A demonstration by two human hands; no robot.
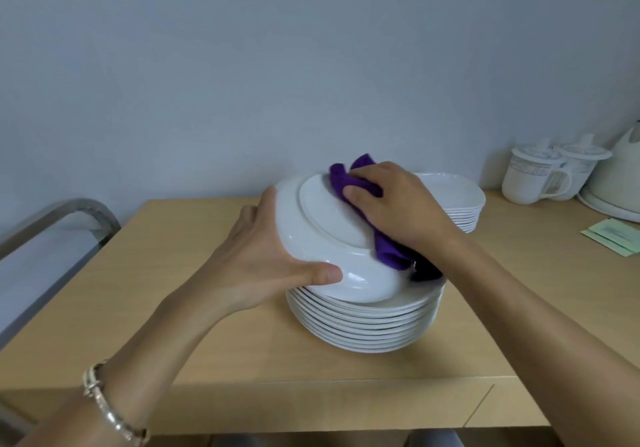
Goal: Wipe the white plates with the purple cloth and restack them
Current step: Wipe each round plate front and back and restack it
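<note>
- Bracelet (110, 412) on the left wrist, bottom left, closest to the lens.
- Table (207, 342): light wood, holds everything.
- Left hand (263, 256) grips the plate (325, 235) by its left rim, thumb on the near side, fingers wrapped behind the edge.
- Plate is white, upside down and tilted towards the camera, foot ring showing. Its low edge meets the top of the stack (363, 322).
- Stack: white plates, centre of the table, right under the held plate.
- Right hand (398, 204) has its fingers curled round the cloth (360, 204) and presses it on the plate's underside, right part.
- Cloth: purple, bunched. One end pokes out above the fingers, the other hangs below the palm over the plate's rim.
- Second stack (460, 204): squarish white plates, behind the right hand, near the wall.
- Two lidded mugs (533, 176) far right, beside a white kettle (620, 183).
- Green packets (613, 237) in front of the kettle.
- Metal frame (59, 214) at the table's left edge.
</note>
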